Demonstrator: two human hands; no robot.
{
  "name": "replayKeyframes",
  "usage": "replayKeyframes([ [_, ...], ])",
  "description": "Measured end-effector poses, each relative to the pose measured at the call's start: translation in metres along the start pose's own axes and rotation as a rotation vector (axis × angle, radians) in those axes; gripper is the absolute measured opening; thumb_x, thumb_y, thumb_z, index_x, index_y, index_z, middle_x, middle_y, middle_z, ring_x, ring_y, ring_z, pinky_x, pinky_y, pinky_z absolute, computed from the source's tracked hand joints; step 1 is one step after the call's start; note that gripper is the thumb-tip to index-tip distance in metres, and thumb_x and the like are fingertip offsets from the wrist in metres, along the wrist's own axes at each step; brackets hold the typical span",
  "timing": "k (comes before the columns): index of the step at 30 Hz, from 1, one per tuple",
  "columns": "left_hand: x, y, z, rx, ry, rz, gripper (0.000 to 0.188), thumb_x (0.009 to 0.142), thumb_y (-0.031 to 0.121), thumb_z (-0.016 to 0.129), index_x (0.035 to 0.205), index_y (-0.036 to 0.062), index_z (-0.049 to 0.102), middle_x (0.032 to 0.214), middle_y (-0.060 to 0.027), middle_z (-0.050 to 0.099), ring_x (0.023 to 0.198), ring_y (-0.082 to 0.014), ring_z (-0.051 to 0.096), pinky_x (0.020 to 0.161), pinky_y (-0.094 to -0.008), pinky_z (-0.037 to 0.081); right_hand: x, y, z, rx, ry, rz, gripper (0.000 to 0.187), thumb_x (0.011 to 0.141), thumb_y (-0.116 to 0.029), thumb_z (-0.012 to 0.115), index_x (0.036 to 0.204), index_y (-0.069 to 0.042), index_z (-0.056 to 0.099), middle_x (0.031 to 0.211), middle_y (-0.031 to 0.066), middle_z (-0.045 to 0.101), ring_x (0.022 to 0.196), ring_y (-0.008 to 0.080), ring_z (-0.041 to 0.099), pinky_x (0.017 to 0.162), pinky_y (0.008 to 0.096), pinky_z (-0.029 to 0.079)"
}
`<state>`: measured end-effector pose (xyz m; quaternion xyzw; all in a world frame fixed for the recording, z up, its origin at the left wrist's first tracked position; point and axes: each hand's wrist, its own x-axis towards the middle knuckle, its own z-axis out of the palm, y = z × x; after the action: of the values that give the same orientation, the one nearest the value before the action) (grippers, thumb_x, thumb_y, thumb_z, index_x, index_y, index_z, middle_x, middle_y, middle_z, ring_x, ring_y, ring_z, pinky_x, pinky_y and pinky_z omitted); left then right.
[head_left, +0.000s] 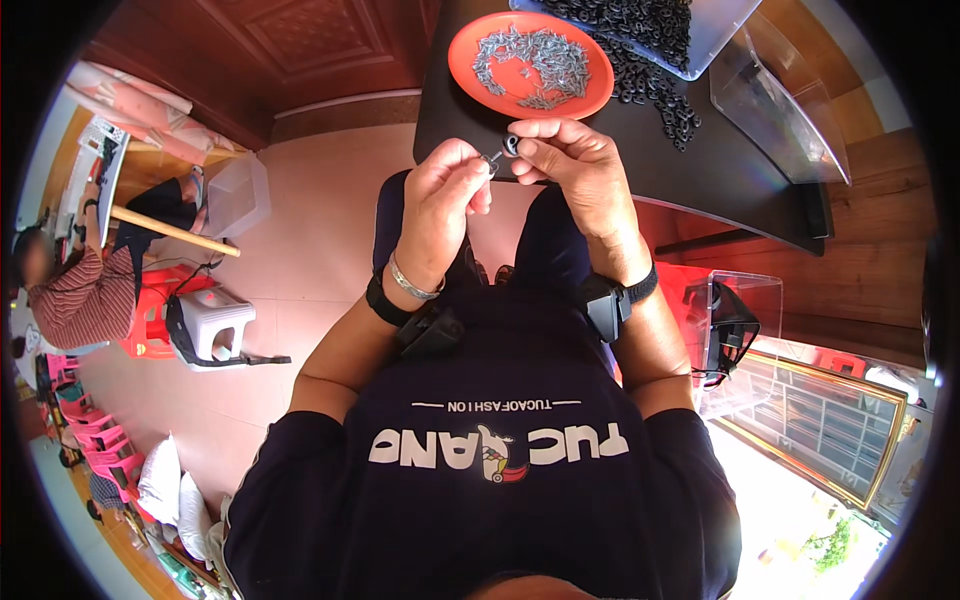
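The floor is pinkish and tiled, and a black table carries an orange plate, taken here as the reference. Silver metal pieces lie loose in the plate. To the plate's right, small black parts are strewn on the table, and more fill a clear bin. Well to the plate's left, another person's striped sleeve is noted.

Both your hands are raised on your side of the plate, just off its near rim. Your left hand has thumb and forefinger pinched together on a slim metal piece; a dark loop shows at the same fingertips, its nature not clear. Your right hand has thumb and forefinger clamped on a black round part, its pale-edged face turned toward the left hand.

Governing relation: the metal piece lies between the two sets of fingertips, its long axis slanting from your left fingers away and rightward to the round part. The left hand is the nearer to it. Whether its tip touches the round part cannot be determined.
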<state>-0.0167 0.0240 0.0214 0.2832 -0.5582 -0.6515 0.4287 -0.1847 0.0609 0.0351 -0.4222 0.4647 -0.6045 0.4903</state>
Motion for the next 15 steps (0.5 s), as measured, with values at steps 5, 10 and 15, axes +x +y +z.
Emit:
replayKeyframes([
  [5, -0.0007, -0.0029, 0.0012, 0.078, 0.026, 0.045, 0.019, 0.091, 0.014, 0.051, 0.076, 0.0022, 0.052, 0.061, -0.0002, 0.051, 0.057, -0.0058, 0.045, 0.053, -0.0214, 0.035, -0.001, 0.0022, 0.0005, 0.014, -0.018, -0.006, 0.017, 0.087, -0.006, 0.064, 0.103, 0.0, 0.065, 0.085, 0.0052, 0.067, 0.072, 0.0102, 0.063, 0.065, 0.0222, 0.053],
  [10, -0.0016, -0.0039, 0.0021, 0.069, 0.036, 0.042, 0.019, 0.091, 0.012, 0.052, 0.076, 0.0018, 0.051, 0.061, -0.0002, 0.05, 0.056, -0.0056, 0.044, 0.053, -0.0213, 0.035, -0.0034, 0.0029, 0.0017, -0.016, -0.023, -0.009, 0.017, 0.086, -0.006, 0.065, 0.102, 0.0, 0.065, 0.084, 0.0052, 0.067, 0.072, 0.01, 0.063, 0.065, 0.0221, 0.053],
  [15, -0.0009, -0.005, 0.0024, 0.107, 0.035, 0.055, 0.019, 0.091, 0.013, 0.052, 0.075, 0.0017, 0.051, 0.061, -0.0004, 0.05, 0.056, -0.0055, 0.044, 0.052, -0.0212, 0.035, -0.0057, 0.0001, 0.0044, -0.083, -0.033, 0.004, 0.015, 0.087, -0.005, 0.064, 0.101, 0.0, 0.065, 0.085, 0.0048, 0.066, 0.072, 0.0094, 0.063, 0.065, 0.0219, 0.052],
])
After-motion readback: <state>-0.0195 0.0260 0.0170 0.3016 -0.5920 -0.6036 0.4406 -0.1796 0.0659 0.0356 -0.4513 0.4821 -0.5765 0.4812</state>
